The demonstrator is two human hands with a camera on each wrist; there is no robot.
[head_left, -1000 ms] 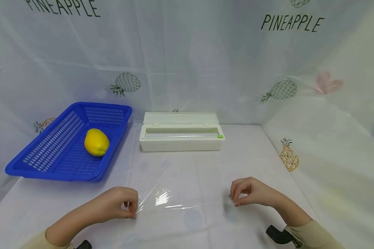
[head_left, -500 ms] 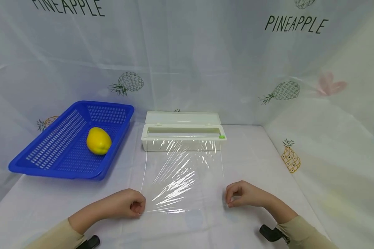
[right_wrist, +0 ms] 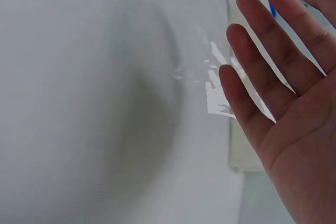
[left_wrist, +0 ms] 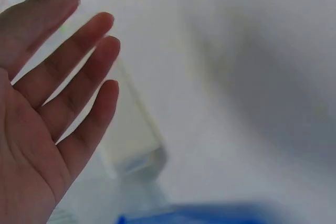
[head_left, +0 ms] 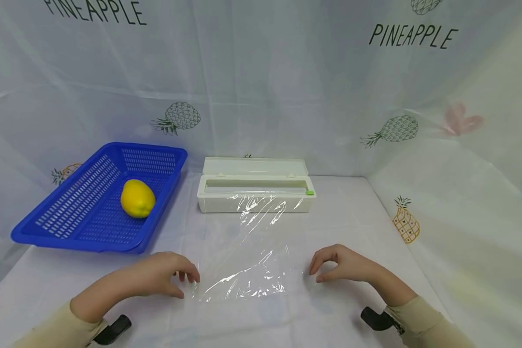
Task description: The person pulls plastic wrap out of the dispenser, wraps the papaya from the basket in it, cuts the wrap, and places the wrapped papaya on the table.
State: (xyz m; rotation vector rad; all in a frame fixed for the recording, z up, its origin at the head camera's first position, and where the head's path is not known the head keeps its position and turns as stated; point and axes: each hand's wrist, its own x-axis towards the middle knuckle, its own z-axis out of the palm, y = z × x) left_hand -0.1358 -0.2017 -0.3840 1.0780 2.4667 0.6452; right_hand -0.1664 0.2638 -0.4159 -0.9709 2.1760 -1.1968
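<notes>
A sheet of clear plastic wrap (head_left: 243, 263) lies over the table, running from the white wrap dispenser box (head_left: 254, 203) toward the front. The box's lid stands up at the back, and a small green slider (head_left: 310, 192) sits at its right end. At the sheet's front left corner my left hand (head_left: 156, 278) hovers with thumb and fingers apart. My right hand (head_left: 345, 265) is just right of the sheet, fingers loosely bent. Both wrist views show spread fingers with nothing held: the left hand (left_wrist: 58, 77) and the right hand (right_wrist: 294, 77).
A blue plastic basket (head_left: 84, 244) with a yellow lemon (head_left: 137, 198) in it stands at the left. A white cloth with pineapple prints (head_left: 261, 87) hangs behind and along the right side.
The wrap was pulled taut from the box between both pinching hands. Now both hands have let go of its front corners and lifted slightly, and the sheet lies looser on the table.
</notes>
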